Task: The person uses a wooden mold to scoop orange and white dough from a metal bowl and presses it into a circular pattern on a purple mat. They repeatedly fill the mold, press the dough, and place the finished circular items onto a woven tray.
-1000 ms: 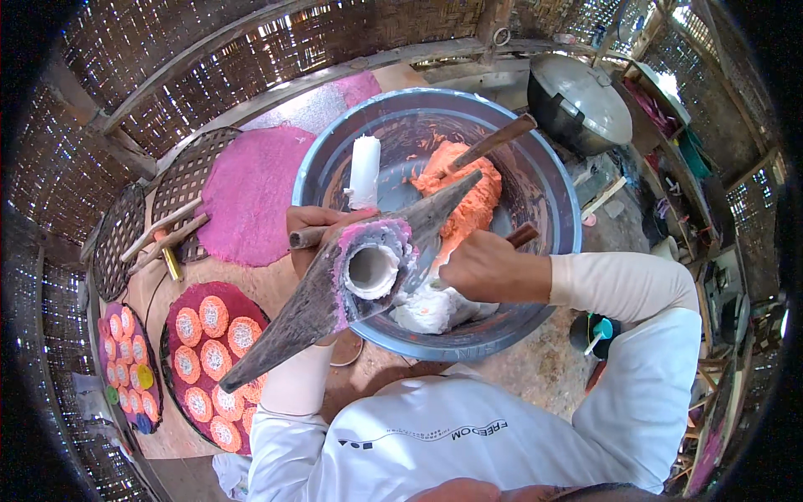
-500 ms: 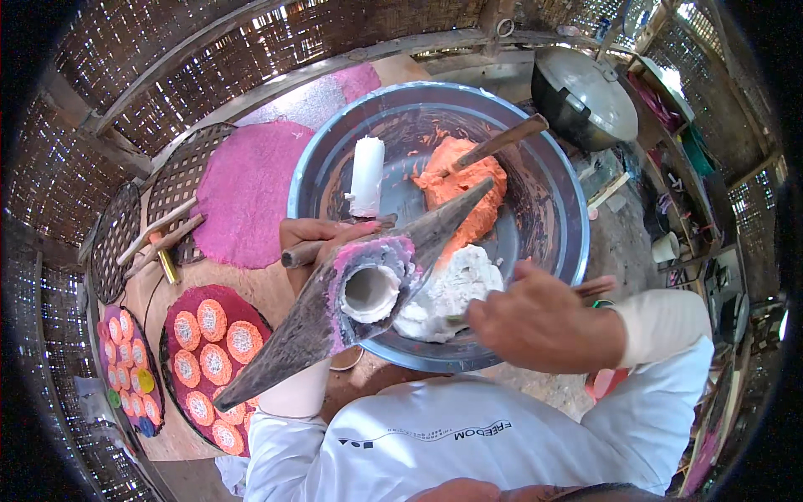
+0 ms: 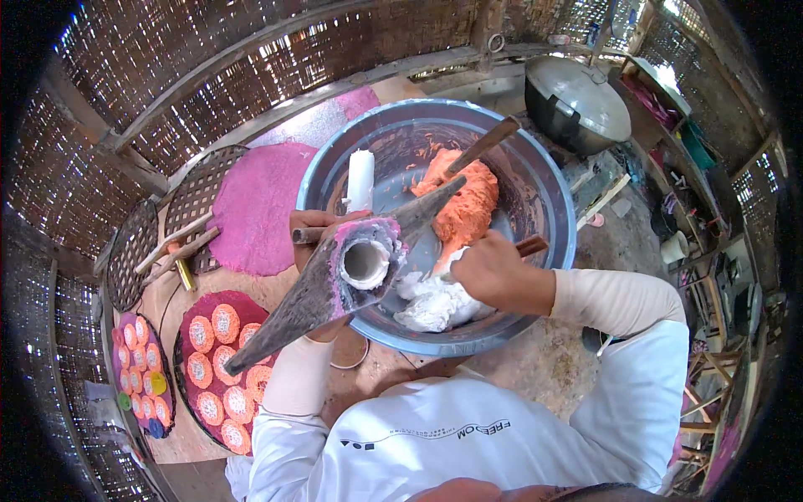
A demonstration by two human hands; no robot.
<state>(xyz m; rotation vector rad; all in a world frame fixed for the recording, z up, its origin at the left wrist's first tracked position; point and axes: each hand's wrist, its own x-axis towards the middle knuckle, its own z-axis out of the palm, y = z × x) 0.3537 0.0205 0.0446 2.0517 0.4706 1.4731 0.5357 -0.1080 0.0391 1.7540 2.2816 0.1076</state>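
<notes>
My left hand point(image 3: 313, 222) is closed around a weathered wooden press point(image 3: 288, 322), a long tapered board. The round hole in its middle is lined with white paste and ringed with pink residue. My right hand point(image 3: 502, 274) grips a wooden-handled tool point(image 3: 533, 245), whose working end is hidden at the white dough point(image 3: 443, 305) on the near side of a big blue-grey basin point(image 3: 559, 180). Beyond it in the basin lies orange dough point(image 3: 470, 205) with a wooden handle point(image 3: 483, 146) stuck in it. A white cylinder of dough point(image 3: 360, 180) stands at the basin's left.
On the left, a round tray point(image 3: 205, 335) and a smaller tray point(image 3: 138, 368) carry several orange-and-white rounds. A pink cloth point(image 3: 259, 209), woven mats point(image 3: 201, 192) and a wooden-handled tool point(image 3: 177, 251) lie behind them. A lidded pot point(image 3: 577, 105) stands at the back right.
My right hand has moved left and slightly away from me, over the white dough, with its tool. The press remains in my left hand, and the whole view has shifted a little.
</notes>
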